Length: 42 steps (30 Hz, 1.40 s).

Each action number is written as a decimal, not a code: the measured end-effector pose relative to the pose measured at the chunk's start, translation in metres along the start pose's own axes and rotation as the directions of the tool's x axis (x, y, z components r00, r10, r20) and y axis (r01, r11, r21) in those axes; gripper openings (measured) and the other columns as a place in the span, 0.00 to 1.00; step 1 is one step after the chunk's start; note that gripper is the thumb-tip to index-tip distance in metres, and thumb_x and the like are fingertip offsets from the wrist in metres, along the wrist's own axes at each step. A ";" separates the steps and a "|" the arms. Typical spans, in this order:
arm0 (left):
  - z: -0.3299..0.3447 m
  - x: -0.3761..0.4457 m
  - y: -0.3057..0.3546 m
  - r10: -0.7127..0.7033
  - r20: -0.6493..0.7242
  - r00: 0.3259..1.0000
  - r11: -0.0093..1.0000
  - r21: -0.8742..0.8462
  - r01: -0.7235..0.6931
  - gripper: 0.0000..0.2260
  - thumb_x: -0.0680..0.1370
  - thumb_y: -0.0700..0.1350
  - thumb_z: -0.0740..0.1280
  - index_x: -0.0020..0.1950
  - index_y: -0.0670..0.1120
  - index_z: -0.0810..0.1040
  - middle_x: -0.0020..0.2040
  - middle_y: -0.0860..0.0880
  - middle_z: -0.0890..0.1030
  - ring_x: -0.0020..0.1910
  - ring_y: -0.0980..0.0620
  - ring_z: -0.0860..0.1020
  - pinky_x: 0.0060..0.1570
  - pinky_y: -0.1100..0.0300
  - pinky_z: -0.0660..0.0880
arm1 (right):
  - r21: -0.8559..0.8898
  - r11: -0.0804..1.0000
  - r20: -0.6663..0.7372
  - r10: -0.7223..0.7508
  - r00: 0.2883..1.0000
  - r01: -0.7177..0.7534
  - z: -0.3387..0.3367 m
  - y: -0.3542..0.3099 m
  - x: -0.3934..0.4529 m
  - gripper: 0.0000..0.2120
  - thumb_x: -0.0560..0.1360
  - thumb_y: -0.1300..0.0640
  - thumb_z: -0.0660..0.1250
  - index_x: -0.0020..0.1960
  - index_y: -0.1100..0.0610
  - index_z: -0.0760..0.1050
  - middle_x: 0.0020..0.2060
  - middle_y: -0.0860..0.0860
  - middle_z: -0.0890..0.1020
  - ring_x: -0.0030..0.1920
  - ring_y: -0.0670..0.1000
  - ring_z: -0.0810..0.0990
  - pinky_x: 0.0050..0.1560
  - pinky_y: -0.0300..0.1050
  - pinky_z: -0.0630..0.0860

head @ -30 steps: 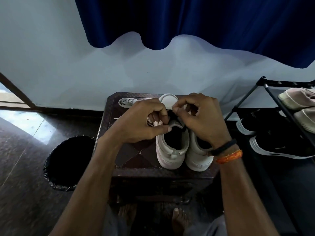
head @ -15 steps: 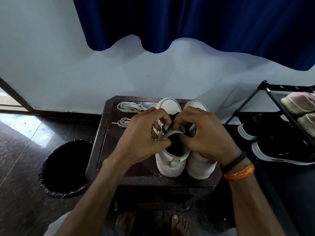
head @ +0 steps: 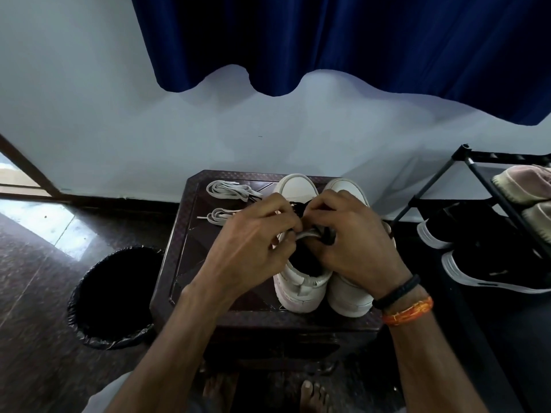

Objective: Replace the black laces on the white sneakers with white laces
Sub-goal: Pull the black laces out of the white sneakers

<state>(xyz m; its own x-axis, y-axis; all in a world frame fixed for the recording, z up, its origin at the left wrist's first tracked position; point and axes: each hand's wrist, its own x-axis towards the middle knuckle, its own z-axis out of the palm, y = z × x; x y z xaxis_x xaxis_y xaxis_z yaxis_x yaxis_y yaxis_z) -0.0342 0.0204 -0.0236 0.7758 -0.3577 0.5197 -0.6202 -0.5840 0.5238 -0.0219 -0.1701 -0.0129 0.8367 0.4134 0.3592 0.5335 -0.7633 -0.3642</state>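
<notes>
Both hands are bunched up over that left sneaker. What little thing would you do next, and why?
Probably tug the black lace loose from the top eyelets of the left sneaker. Both the left hand and right hand pinch there, and the white laces lie waiting on the table.

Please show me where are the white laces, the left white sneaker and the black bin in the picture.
white laces [head: 229,189], head view, on the farther bundle's flat strands.
left white sneaker [head: 298,186], head view, on its toe cap.
black bin [head: 78,320], head view, on its plastic-lined rim.

Single head view, looking forward and down, close over the stool [head: 190,263]
</notes>
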 end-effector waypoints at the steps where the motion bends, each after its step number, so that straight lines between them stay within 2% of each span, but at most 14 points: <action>1: -0.001 0.000 -0.001 -0.010 0.012 1.000 1.000 -0.019 0.011 0.04 0.75 0.36 0.71 0.47 0.44 0.83 0.47 0.52 0.78 0.37 0.56 0.77 0.36 0.57 0.77 | 0.015 1.000 0.014 0.003 1.000 -0.003 0.000 0.000 0.000 0.07 0.69 0.57 0.75 0.47 0.51 0.85 0.48 0.46 0.80 0.48 0.49 0.76 0.45 0.40 0.68; 4: -0.001 0.000 -0.001 -0.064 0.012 0.998 0.994 -0.085 0.065 0.05 0.74 0.34 0.71 0.46 0.44 0.81 0.47 0.53 0.76 0.39 0.55 0.78 0.38 0.57 0.77 | 0.086 0.995 0.066 0.043 0.997 -0.049 -0.004 -0.005 -0.001 0.08 0.69 0.53 0.71 0.47 0.48 0.86 0.50 0.45 0.78 0.51 0.50 0.74 0.50 0.42 0.70; 7: -0.004 0.000 -0.004 -0.116 0.022 0.993 0.976 -0.183 0.118 0.06 0.74 0.36 0.74 0.48 0.44 0.80 0.47 0.53 0.78 0.40 0.53 0.80 0.39 0.55 0.79 | 0.125 0.986 0.067 0.101 0.993 -0.109 -0.005 -0.011 0.000 0.06 0.69 0.47 0.73 0.44 0.45 0.87 0.50 0.43 0.77 0.55 0.51 0.71 0.55 0.42 0.68; 11: -0.009 -0.002 -0.006 -0.154 0.072 0.985 0.942 -0.290 0.168 0.11 0.72 0.34 0.75 0.51 0.44 0.80 0.48 0.54 0.78 0.40 0.51 0.82 0.37 0.55 0.81 | 0.156 0.976 0.018 0.154 0.988 -0.155 0.000 -0.012 0.002 0.03 0.68 0.52 0.78 0.42 0.46 0.87 0.46 0.41 0.78 0.56 0.50 0.71 0.55 0.31 0.63; 17: -0.007 -0.003 -0.006 -0.228 0.098 0.969 0.896 -0.368 0.248 0.13 0.70 0.33 0.75 0.51 0.45 0.80 0.49 0.53 0.78 0.42 0.48 0.82 0.39 0.51 0.81 | 0.192 0.971 -0.056 0.155 0.986 -0.142 -0.003 -0.022 0.004 0.09 0.66 0.45 0.68 0.37 0.49 0.83 0.44 0.40 0.80 0.55 0.48 0.71 0.55 0.35 0.66; 19: -0.007 -0.003 -0.007 -0.229 0.107 0.968 0.889 -0.381 0.253 0.14 0.70 0.35 0.76 0.53 0.46 0.81 0.50 0.53 0.79 0.44 0.48 0.81 0.40 0.50 0.81 | 0.256 0.951 -0.114 0.209 0.971 -0.175 -0.007 -0.026 0.005 0.10 0.65 0.44 0.66 0.36 0.50 0.80 0.40 0.41 0.81 0.51 0.47 0.72 0.51 0.33 0.67; 21: -0.005 -0.003 -0.007 -0.210 0.095 0.973 0.898 -0.375 0.231 0.16 0.71 0.35 0.76 0.56 0.46 0.81 0.52 0.53 0.78 0.45 0.48 0.81 0.40 0.51 0.81 | 0.290 0.935 -0.148 0.256 0.955 -0.206 -0.009 -0.029 0.006 0.10 0.66 0.46 0.66 0.37 0.52 0.79 0.34 0.40 0.79 0.43 0.44 0.75 0.43 0.32 0.68; 24: -0.002 -0.002 -0.004 -0.192 0.049 0.980 0.907 -0.374 0.196 0.17 0.71 0.34 0.73 0.59 0.44 0.81 0.54 0.52 0.77 0.44 0.49 0.81 0.39 0.53 0.80 | 0.316 0.917 -0.103 0.287 0.952 -0.242 -0.008 -0.036 0.006 0.04 0.67 0.51 0.68 0.37 0.52 0.78 0.26 0.37 0.75 0.28 0.44 0.74 0.32 0.30 0.66; 27: -0.001 -0.002 -0.004 -0.166 0.014 0.986 0.922 -0.351 0.160 0.15 0.71 0.35 0.73 0.57 0.42 0.81 0.55 0.51 0.78 0.47 0.50 0.80 0.42 0.55 0.80 | 0.371 0.887 -0.097 0.331 0.939 -0.274 -0.008 -0.039 0.006 0.02 0.67 0.53 0.70 0.37 0.50 0.78 0.27 0.38 0.78 0.27 0.44 0.76 0.31 0.29 0.68; 32: 0.001 -0.002 -0.005 -0.207 0.009 0.978 0.906 -0.376 0.195 0.12 0.72 0.33 0.72 0.55 0.42 0.82 0.55 0.51 0.78 0.45 0.51 0.81 0.41 0.58 0.79 | 0.512 0.756 -0.026 0.488 0.872 -0.408 -0.013 -0.043 0.006 0.06 0.73 0.59 0.71 0.37 0.55 0.78 0.25 0.45 0.81 0.23 0.45 0.79 0.31 0.38 0.76; 36: 0.000 -0.003 -0.005 -0.239 0.042 0.970 0.874 -0.425 0.234 0.15 0.73 0.31 0.71 0.57 0.43 0.81 0.53 0.55 0.80 0.44 0.50 0.81 0.39 0.58 0.79 | 0.558 0.676 0.039 0.559 0.828 -0.482 -0.014 -0.044 0.009 0.06 0.75 0.62 0.69 0.39 0.57 0.78 0.22 0.48 0.79 0.21 0.45 0.75 0.28 0.39 0.73; 37: 0.000 -0.003 -0.005 -0.252 0.056 0.966 0.859 -0.447 0.250 0.15 0.73 0.32 0.72 0.58 0.44 0.81 0.51 0.57 0.81 0.43 0.50 0.81 0.38 0.57 0.80 | 0.620 0.615 0.060 0.582 0.811 -0.487 -0.014 -0.045 0.010 0.06 0.76 0.64 0.69 0.40 0.58 0.78 0.22 0.49 0.77 0.20 0.46 0.73 0.26 0.38 0.70; 40: 0.000 -0.003 -0.005 -0.270 0.088 0.959 0.824 -0.493 0.278 0.18 0.74 0.30 0.72 0.61 0.45 0.79 0.53 0.56 0.83 0.43 0.47 0.81 0.39 0.47 0.80 | 0.835 0.314 0.185 0.613 0.768 -0.452 -0.020 -0.048 0.013 0.06 0.77 0.69 0.69 0.44 0.59 0.77 0.27 0.59 0.73 0.19 0.46 0.65 0.21 0.34 0.61; 42: 0.002 -0.003 -0.005 -0.272 0.080 0.959 0.816 -0.508 0.274 0.18 0.74 0.31 0.71 0.61 0.45 0.79 0.53 0.53 0.83 0.43 0.46 0.81 0.40 0.44 0.79 | 0.879 0.143 0.302 0.574 0.762 -0.455 -0.027 -0.048 0.013 0.04 0.77 0.66 0.70 0.47 0.57 0.78 0.30 0.58 0.72 0.20 0.44 0.64 0.21 0.33 0.59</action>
<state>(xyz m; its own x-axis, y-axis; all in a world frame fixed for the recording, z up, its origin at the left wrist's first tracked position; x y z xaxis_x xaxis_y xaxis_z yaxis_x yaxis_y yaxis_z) -0.0333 0.0228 -0.0289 0.9221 -0.2422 0.3017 -0.3525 -0.2047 0.9131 -0.0401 -0.1414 0.0323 0.9805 0.0266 -0.1945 -0.1963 0.1392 -0.9706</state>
